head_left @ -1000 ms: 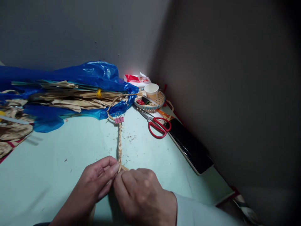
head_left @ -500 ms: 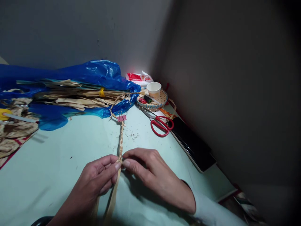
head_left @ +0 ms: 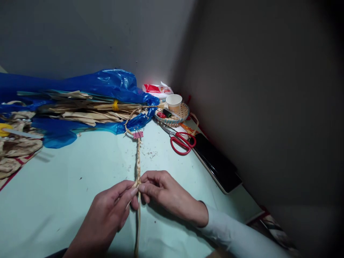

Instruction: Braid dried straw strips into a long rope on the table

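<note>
A thin braid of tan fibre strips [head_left: 138,159] runs down the table from a pink binder clip [head_left: 138,134]. At the braid's lower end, my left hand [head_left: 114,202] pinches a strip between thumb and forefinger. Close against it on the right, my right hand [head_left: 163,191] pinches the braid's end too, its fingertips nearly touching the left thumb. A loose strip [head_left: 138,229] hangs down from between the hands toward the bottom edge.
Behind lies a bundle of dry strips [head_left: 88,111] on blue plastic [head_left: 113,80]. A woven tray [head_left: 184,113] holds a white cup [head_left: 174,101]. Red-handled scissors [head_left: 182,143] and a black tablet [head_left: 215,161] lie to the right. Yellow-handled tool [head_left: 5,129] at far left.
My right hand and forearm have shifted left and its fingers have curled in more. The strip below now hangs straighter under the braid. The view has moved slightly.
</note>
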Motion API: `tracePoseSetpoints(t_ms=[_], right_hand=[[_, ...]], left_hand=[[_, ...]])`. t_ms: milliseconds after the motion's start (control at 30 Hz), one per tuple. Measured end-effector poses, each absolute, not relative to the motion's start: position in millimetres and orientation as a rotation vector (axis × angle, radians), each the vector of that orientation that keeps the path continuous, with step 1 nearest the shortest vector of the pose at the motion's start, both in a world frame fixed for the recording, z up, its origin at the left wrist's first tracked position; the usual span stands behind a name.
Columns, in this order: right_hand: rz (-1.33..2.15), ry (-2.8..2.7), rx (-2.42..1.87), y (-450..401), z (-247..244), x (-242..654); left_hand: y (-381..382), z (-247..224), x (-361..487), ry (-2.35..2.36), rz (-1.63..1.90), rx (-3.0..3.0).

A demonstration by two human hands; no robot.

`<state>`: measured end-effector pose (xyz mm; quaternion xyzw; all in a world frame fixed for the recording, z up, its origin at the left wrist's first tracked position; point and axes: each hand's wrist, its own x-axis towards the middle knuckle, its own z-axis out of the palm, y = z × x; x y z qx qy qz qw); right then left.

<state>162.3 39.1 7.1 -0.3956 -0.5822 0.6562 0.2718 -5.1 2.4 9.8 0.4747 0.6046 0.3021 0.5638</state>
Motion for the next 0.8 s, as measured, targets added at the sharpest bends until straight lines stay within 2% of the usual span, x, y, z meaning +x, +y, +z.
tracePoseSetpoints(t_ms=[233, 633, 800], right_hand=[[1.767, -1.319, -1.081, 30, 8, 152], [1.349, -1.727, -1.299, 30, 19, 154], [1.429, -1.718, -1.274, 31, 23, 156]], left_hand=[[-2, 12, -5, 1.548, 0.757, 1.334], [0, 13, -9, 1.695, 0.549, 1.557], [-3, 9, -12, 1.643, 0.500, 1.549]])
